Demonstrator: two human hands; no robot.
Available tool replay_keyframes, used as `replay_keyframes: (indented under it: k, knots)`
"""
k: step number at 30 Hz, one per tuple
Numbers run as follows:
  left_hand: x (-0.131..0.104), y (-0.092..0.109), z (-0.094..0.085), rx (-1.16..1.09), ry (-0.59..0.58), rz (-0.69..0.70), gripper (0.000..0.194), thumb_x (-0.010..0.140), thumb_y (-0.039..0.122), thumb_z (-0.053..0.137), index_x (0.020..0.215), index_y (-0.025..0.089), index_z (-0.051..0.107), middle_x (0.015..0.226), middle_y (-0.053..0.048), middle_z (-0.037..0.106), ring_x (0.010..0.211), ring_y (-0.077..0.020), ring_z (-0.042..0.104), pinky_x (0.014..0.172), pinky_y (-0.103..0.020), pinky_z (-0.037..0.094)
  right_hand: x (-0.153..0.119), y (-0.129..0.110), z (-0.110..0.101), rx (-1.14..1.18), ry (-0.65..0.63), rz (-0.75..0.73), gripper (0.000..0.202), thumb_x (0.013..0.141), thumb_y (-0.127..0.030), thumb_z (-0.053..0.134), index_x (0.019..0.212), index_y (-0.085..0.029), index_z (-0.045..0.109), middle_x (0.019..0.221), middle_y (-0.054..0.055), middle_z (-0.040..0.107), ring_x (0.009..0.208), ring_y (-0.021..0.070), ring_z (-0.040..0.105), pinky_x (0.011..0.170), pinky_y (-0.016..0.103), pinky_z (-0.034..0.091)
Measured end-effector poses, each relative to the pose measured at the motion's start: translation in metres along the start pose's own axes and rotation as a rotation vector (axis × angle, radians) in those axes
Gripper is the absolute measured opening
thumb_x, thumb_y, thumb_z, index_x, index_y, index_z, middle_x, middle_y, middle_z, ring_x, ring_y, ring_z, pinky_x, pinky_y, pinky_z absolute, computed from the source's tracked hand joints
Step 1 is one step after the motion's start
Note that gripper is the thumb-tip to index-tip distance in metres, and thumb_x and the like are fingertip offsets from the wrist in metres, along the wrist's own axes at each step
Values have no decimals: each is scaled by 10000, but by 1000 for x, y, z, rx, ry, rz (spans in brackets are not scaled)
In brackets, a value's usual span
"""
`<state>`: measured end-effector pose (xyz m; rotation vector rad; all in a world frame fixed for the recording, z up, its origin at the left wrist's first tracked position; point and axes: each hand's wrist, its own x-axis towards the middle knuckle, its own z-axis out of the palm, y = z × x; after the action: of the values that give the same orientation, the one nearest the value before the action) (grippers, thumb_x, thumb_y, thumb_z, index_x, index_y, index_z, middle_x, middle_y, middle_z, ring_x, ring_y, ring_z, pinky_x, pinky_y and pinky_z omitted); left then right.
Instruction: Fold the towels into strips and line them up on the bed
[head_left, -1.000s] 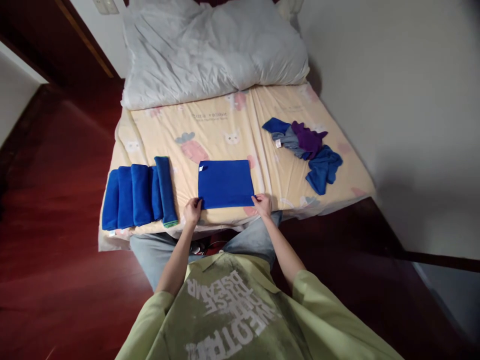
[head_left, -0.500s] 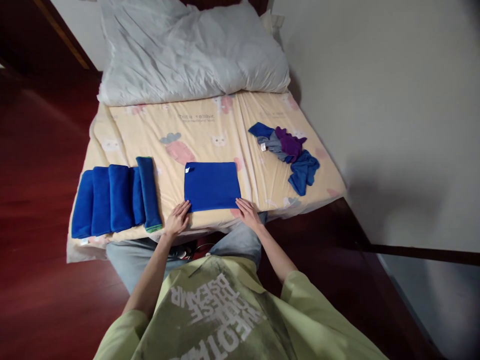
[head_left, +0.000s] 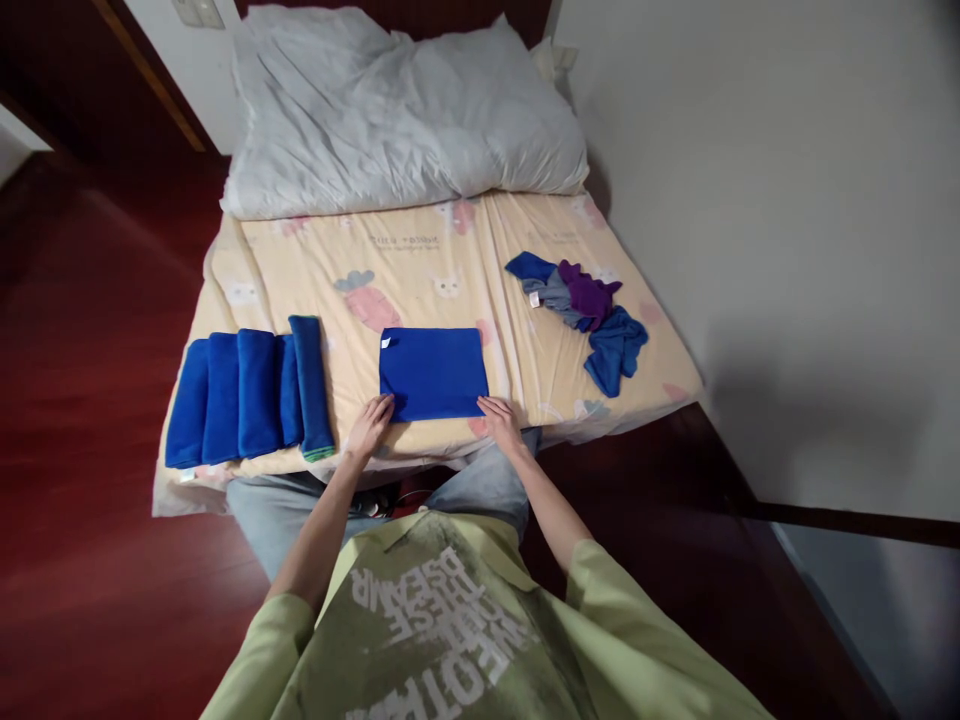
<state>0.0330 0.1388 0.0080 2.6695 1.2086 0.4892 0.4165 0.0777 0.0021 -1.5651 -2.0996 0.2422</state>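
A blue towel (head_left: 433,366) lies flat on the bed as a neat rectangle, a small white tag at its far left corner. My left hand (head_left: 372,424) is at its near left corner, fingers closed over the edge. At the near right corner my right hand (head_left: 500,420) grips the edge in the same way, thumb partly hidden. A narrow crease or turned strip runs along the near edge between the hands.
Several rolled or folded blue towels (head_left: 256,392) stand in a row at the bed's left. A crumpled pile of blue, grey and purple cloths (head_left: 589,295) lies to the right. Behind is a white quilt (head_left: 420,120) on the patterned bedsheet (head_left: 442,265); a wall (head_left: 787,250) rises at right.
The view has shifted slightly, so the bed appears a little further right. Both hands remain at the towel's near corners, and a strip along that edge now looks creased.
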Motion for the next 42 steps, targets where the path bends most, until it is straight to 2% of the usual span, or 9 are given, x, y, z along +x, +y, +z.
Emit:
replay_keyframes:
  k: [5, 8, 13, 18, 22, 28, 34, 38, 42]
  knots:
    - [-38, -4, -2, -161, -51, 76, 463, 980, 165, 395, 1406, 199, 574, 1289, -137, 642, 1234, -252, 570, 1083, -437, 470, -35, -2, -11, 122, -42, -79, 489, 945, -67, 440, 1344, -250, 656, 1338, 58, 670, 1263, 215, 613, 1101, 446, 509]
    - [-50, 5, 0, -244, -20, 11, 450, 976, 170, 409, 1384, 211, 595, 1316, -128, 638, 1265, -250, 558, 1101, -469, 461, -50, -7, -7, 196, 7, -33, 509, 946, -63, 406, 1344, -262, 655, 1337, 47, 671, 1280, 201, 603, 1117, 443, 511]
    - [-41, 17, 3, -340, -8, 13, 455, 943, 113, 385, 1316, 201, 631, 1415, -108, 602, 1420, -222, 448, 1194, -543, 369, -52, -12, 3, 219, 69, 17, 526, 921, -36, 392, 1309, -249, 677, 1320, 53, 680, 1285, 203, 603, 1127, 466, 502]
    - [-42, 8, -1, -388, -47, 11, 526, 884, 65, 370, 1358, 165, 576, 1489, -107, 537, 1474, -200, 383, 1242, -530, 301, -54, -6, -4, 208, 48, -31, 474, 944, -57, 394, 1267, -233, 694, 1306, 58, 690, 1317, 206, 583, 1123, 477, 488]
    - [-49, 4, -2, -429, -29, 12, 522, 897, 77, 363, 1378, 146, 552, 1483, -115, 542, 1462, -193, 403, 1246, -502, 303, -55, -6, -9, 231, 36, -20, 469, 948, -68, 381, 1251, -228, 702, 1288, 58, 700, 1297, 196, 599, 1119, 459, 491]
    - [-49, 11, -1, -419, 11, -25, 516, 856, 61, 414, 1302, 188, 639, 1434, -88, 592, 1446, -230, 423, 1202, -534, 366, -54, -6, -5, 225, 34, -19, 456, 956, -71, 391, 1242, -235, 706, 1298, 58, 694, 1310, 204, 589, 1123, 467, 483]
    - [-48, 12, -5, -452, 30, -42, 505, 859, 79, 423, 1279, 207, 674, 1294, -97, 681, 1242, -227, 598, 1103, -457, 473, -49, -2, -10, 283, -2, -18, 498, 913, -58, 405, 1262, -248, 704, 1290, 49, 697, 1274, 205, 618, 1118, 462, 505]
    - [-41, 9, -6, -478, 38, -162, 477, 839, 106, 418, 1223, 189, 689, 1206, -99, 711, 1156, -227, 639, 1055, -424, 498, -44, -1, -13, 351, 15, 79, 508, 888, -73, 406, 1249, -260, 711, 1270, 33, 705, 1231, 193, 640, 1117, 438, 507]
    - [-31, 8, -5, -506, 61, -359, 366, 912, 269, 453, 1185, 166, 673, 1135, -105, 724, 1017, -224, 681, 934, -358, 541, -38, 2, -15, 428, 20, 220, 384, 918, -191, 464, 1198, -243, 721, 1219, 52, 724, 1146, 208, 678, 1050, 407, 537]
